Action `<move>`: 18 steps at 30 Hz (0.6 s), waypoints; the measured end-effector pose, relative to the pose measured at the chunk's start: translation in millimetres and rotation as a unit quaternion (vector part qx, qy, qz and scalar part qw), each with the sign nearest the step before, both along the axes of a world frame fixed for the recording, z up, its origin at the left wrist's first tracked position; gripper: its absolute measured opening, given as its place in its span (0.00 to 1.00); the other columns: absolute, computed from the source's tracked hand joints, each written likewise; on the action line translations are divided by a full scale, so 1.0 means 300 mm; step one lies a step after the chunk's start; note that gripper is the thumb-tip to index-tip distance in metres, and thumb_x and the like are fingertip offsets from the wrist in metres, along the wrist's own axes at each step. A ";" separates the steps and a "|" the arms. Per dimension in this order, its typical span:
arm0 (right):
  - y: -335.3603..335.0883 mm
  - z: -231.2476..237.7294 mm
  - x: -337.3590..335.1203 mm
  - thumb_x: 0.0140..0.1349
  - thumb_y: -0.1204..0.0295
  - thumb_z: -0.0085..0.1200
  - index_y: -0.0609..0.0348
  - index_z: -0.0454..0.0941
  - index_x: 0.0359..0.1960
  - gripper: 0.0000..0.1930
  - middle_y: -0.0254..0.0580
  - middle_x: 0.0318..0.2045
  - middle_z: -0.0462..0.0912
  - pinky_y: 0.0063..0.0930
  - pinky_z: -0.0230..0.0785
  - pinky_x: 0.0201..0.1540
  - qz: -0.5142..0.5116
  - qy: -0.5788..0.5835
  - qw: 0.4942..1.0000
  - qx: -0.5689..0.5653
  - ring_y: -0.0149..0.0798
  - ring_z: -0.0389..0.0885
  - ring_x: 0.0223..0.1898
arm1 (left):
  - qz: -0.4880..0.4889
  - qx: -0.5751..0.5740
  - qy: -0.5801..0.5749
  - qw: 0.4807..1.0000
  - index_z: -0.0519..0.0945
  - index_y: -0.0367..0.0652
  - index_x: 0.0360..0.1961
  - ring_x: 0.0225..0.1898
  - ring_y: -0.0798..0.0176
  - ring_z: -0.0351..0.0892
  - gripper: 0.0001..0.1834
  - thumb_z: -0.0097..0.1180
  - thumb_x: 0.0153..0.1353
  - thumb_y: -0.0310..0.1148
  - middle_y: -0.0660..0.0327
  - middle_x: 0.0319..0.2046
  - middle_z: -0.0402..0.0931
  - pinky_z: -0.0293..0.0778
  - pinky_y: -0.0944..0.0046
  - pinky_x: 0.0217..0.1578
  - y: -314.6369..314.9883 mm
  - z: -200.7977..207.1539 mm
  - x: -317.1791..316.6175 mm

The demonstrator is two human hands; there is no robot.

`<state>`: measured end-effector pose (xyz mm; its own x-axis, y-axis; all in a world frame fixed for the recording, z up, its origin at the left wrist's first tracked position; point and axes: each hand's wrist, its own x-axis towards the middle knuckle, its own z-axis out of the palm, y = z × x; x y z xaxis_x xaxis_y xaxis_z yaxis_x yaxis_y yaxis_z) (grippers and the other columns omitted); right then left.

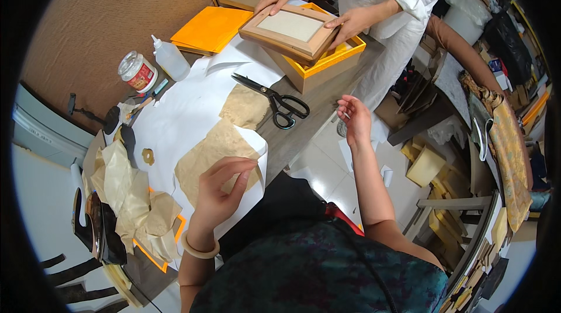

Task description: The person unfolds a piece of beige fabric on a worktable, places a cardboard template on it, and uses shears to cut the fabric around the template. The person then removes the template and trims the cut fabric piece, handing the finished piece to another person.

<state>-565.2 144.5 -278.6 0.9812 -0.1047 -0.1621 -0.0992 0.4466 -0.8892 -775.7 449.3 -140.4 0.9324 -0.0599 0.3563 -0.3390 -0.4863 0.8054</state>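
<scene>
My left hand point(221, 191), with a pale bangle point(200, 249) at its wrist, hovers over a tan piece of thin sheet point(201, 158) on white paper point(166, 126). Its fingers are stretched out, the thumb is apart, and I see nothing in it. Out past the table edge, my right hand point(355, 119) is raised, its fingers loosely bent and nothing visible in them. Black-handled scissors point(274, 100) lie beyond, partly over a smaller tan piece point(242, 108). Across from me another person's two hands hold a wooden frame point(292, 31) tilted over a yellow-rimmed box point(318, 70).
A squeeze bottle point(171, 61) and a labelled jar point(138, 72) stand at the left, near orange sheets point(210, 28). Crumpled tan paper point(134, 190) and an iron point(99, 228) are at the near left. Shelves of scraps point(467, 254) are on the right.
</scene>
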 end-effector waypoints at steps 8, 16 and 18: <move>0.048 -0.014 -0.004 0.77 0.65 0.43 0.61 0.81 0.50 0.16 0.37 0.38 0.86 0.28 0.78 0.44 0.049 -0.001 0.999 -0.006 0.28 0.82 0.36 | -0.004 -0.015 0.004 1.000 0.87 0.37 0.46 0.46 0.55 0.87 0.11 0.60 0.65 0.17 0.53 0.44 0.87 0.81 0.62 0.48 -0.008 -0.019 -0.009; 0.043 -0.025 -0.011 0.78 0.65 0.42 0.61 0.82 0.49 0.16 0.36 0.38 0.86 0.27 0.77 0.43 0.051 -0.018 0.998 -0.021 0.27 0.81 0.36 | -0.002 0.015 -0.027 1.000 0.86 0.37 0.46 0.45 0.55 0.87 0.12 0.59 0.64 0.15 0.52 0.43 0.87 0.80 0.62 0.47 -0.002 -0.004 0.028; 0.039 -0.018 -0.012 0.78 0.65 0.42 0.61 0.81 0.49 0.16 0.36 0.38 0.86 0.27 0.77 0.43 0.049 -0.020 0.998 -0.024 0.27 0.81 0.35 | 0.008 0.035 -0.050 0.998 0.86 0.36 0.46 0.46 0.55 0.87 0.12 0.59 0.64 0.14 0.51 0.43 0.87 0.80 0.62 0.48 -0.006 0.012 0.058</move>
<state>-568.8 156.1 -283.9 0.9928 -0.0152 -0.1192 -0.1036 0.3940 -0.9133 -758.3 447.6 -136.7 0.8938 -0.0741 0.4423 -0.4075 -0.5461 0.7320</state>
